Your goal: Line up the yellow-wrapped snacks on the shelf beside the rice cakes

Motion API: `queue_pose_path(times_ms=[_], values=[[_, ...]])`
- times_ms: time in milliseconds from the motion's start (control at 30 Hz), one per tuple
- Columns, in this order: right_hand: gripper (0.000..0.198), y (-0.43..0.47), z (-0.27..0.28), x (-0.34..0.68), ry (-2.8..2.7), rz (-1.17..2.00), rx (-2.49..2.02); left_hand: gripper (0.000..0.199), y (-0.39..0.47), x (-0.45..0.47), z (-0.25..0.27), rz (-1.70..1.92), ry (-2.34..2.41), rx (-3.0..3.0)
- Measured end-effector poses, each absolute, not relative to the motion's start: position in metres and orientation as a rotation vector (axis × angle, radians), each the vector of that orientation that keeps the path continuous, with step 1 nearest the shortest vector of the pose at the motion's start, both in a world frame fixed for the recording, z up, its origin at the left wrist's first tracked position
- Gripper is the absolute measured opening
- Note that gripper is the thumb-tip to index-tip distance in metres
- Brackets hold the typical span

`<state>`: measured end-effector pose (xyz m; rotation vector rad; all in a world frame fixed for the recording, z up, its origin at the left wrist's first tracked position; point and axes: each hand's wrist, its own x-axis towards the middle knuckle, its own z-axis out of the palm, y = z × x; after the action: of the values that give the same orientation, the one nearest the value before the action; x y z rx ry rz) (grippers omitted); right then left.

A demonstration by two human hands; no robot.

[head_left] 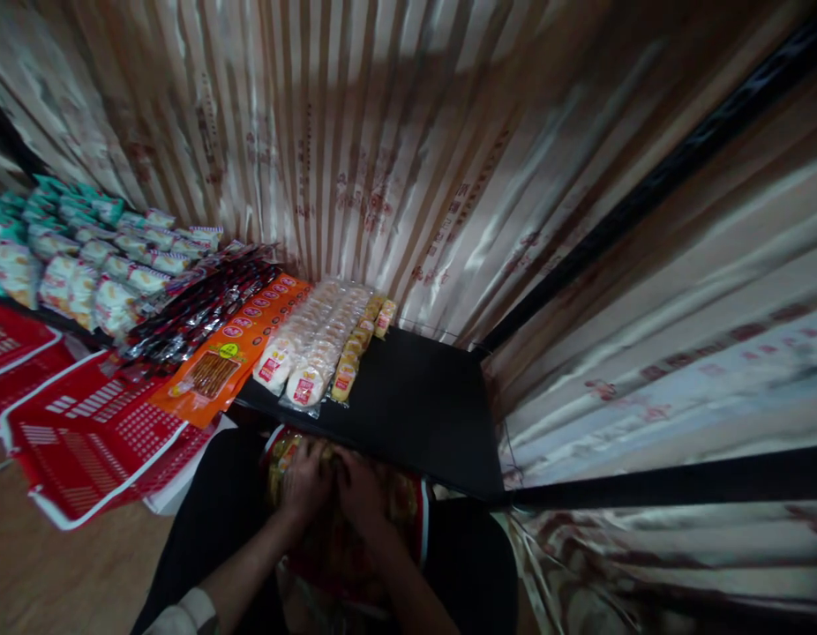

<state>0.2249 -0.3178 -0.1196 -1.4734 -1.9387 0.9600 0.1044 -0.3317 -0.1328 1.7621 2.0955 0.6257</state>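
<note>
A large red and yellow snack bag [408, 516] with a pale edge rests across my lap, below the shelf's front edge. My left hand [305, 485] is closed on its upper part, fingers curled over the bag. Close beside it, my right hand [359, 489] also grips the bag, with its fingers bent toward the left hand. The dim light hides exactly what the fingertips pinch. Just beyond my hands, small yellow-wrapped snacks [353, 353] lie in a row on the black shelf [422, 406].
Left of the yellow row are clear-wrapped round crackers [303, 384], an orange snack packet [213, 375], dark shiny packets [197, 309] and many white and green bags [71, 287]. Red baskets [104, 450] stand at lower left. A printed curtain [382, 176] hangs behind, with black poles [620, 220] at right.
</note>
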Motion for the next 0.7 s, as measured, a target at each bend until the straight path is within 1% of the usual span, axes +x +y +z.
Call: queue_pose_path(times_ms=[100,200,400,467,533,600,700], values=[[0.045,-0.326,-0.119,0.229,-1.982,0.905,-1.405,0.032,-0.341,0.105,-0.111,0.670,2.008,1.733],[0.040,-0.336,-0.115,0.231,-2.022,0.845,-1.382,0.029,-0.348,0.104,-0.089,0.679,1.977,1.666],[0.031,-0.341,-0.092,0.237,-1.952,0.707,-1.409,0.016,-0.350,0.101,-0.050,0.743,1.844,1.647],[0.031,-0.339,-0.084,0.242,-1.924,0.707,-1.380,0.018,-0.347,0.099,-0.042,0.785,1.767,1.662],[0.031,-0.335,-0.077,0.246,-1.864,0.731,-1.379,0.024,-0.343,0.100,-0.036,0.819,1.704,1.628],[0.030,-0.330,-0.071,0.251,-1.784,0.778,-1.395,0.030,-0.338,0.102,-0.034,0.853,1.664,1.587],[0.030,-0.324,-0.064,0.255,-1.674,0.872,-1.381,0.033,-0.331,0.107,-0.035,0.913,1.624,1.569]])
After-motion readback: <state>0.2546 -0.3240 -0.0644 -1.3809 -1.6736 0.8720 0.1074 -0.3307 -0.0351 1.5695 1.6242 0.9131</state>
